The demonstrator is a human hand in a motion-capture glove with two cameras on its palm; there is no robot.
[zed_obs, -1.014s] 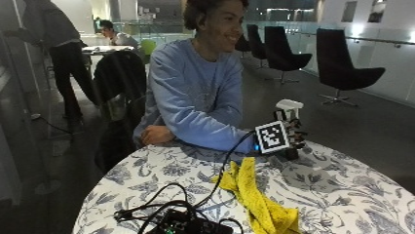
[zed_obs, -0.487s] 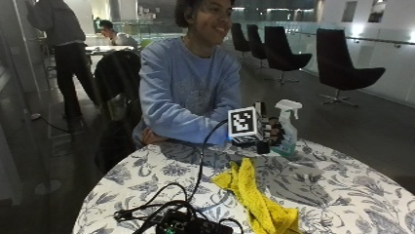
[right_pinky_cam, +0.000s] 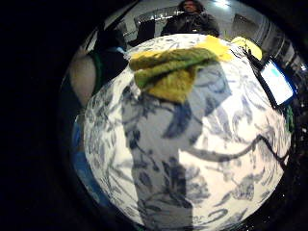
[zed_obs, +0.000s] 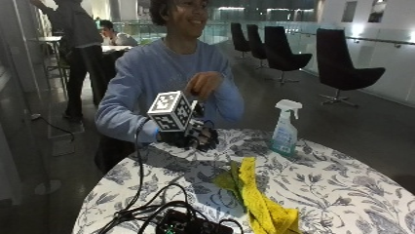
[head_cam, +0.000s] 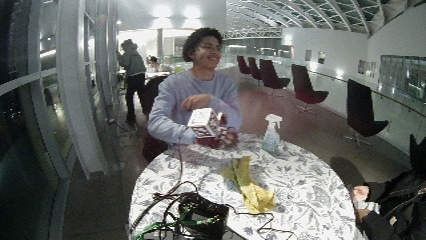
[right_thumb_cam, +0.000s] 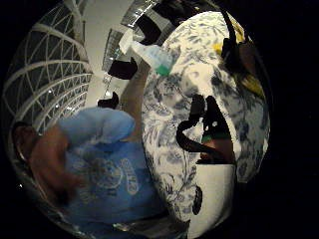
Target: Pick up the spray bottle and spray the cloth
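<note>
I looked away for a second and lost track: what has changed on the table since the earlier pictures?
The gloved right hand has let go of the spray bottle and drawn back along the table toward the person, holding nothing now. The bottle stands upright on the table by itself. The yellow cloth lies as it did.

One clear plastic spray bottle [zed_obs: 285, 127] with white trigger head and pale green liquid, upright on the table. One yellow-green cloth [zed_obs: 258, 198], crumpled, lying lengthwise on the tabletop. One round table [zed_obs: 337, 185] with a white and blue floral cover. One black electronic box [zed_obs: 188, 225] with cables at the near edge. One black-gloved right hand [zed_obs: 195, 137]; one bare hand [zed_obs: 203, 84], raised. Dark lounge chairs behind: at least four.
</note>
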